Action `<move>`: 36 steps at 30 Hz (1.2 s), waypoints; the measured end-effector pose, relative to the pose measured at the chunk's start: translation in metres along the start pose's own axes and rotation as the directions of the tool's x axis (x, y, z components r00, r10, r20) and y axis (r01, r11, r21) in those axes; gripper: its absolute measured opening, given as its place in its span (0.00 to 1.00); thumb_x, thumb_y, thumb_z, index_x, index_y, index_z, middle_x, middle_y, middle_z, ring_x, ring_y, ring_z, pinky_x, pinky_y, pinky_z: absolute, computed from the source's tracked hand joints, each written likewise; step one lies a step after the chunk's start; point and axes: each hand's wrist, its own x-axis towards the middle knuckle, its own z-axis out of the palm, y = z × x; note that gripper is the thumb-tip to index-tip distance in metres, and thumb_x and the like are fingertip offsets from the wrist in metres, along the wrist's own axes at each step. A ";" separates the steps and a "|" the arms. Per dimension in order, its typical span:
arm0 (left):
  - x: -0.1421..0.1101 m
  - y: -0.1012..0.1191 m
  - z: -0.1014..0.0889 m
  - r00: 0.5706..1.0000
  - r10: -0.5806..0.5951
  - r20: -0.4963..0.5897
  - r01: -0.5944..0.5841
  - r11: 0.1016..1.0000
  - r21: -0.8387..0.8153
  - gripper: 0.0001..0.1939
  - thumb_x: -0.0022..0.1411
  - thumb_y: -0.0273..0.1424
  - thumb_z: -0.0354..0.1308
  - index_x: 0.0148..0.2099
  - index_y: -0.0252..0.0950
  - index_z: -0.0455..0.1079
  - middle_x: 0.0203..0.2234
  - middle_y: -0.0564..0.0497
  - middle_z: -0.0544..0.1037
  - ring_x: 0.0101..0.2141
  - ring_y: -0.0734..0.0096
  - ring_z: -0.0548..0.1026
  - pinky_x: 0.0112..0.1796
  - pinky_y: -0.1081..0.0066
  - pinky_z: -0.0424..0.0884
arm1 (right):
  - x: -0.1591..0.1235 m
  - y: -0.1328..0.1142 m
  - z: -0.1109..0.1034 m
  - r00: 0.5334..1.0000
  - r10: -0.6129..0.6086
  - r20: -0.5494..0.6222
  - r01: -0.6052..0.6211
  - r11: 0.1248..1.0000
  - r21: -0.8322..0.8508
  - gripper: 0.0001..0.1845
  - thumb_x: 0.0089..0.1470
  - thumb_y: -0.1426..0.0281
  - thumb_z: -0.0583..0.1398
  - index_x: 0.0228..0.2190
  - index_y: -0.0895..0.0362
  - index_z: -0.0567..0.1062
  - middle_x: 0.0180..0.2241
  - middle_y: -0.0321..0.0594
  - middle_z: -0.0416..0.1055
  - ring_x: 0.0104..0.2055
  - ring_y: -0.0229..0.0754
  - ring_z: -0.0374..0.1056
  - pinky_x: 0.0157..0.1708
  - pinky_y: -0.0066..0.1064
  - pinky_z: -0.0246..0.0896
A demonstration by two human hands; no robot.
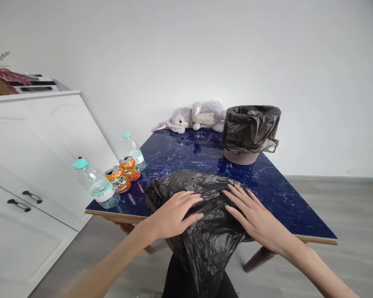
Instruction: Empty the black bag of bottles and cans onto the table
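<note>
A black plastic bag lies spread over the near edge of the table, its lower end hanging down toward my lap. My left hand rests on the left part of the bag, fingers stretched out. On the right part lies my right hand, palm down with its fingers apart. The bag bulges a little beyond my fingertips, and its left end is bunched up. What is inside or beneath it, if anything, is hidden.
The dark blue table carries a bin lined with a black bag. A grey plush rabbit lies at the back. Clear bottles and orange cans stand along the left edge, near a white cabinet.
</note>
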 end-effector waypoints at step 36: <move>0.006 0.019 -0.018 0.811 0.092 -0.578 0.031 0.979 0.200 0.29 0.69 0.20 0.52 0.70 0.40 0.64 0.60 0.40 0.75 0.63 0.54 0.71 0.64 0.51 0.67 | 0.028 -0.020 -0.053 0.900 0.064 -0.432 -0.110 0.990 -0.084 0.25 0.71 0.61 0.54 0.64 0.56 0.68 0.61 0.54 0.74 0.63 0.59 0.71 0.59 0.54 0.69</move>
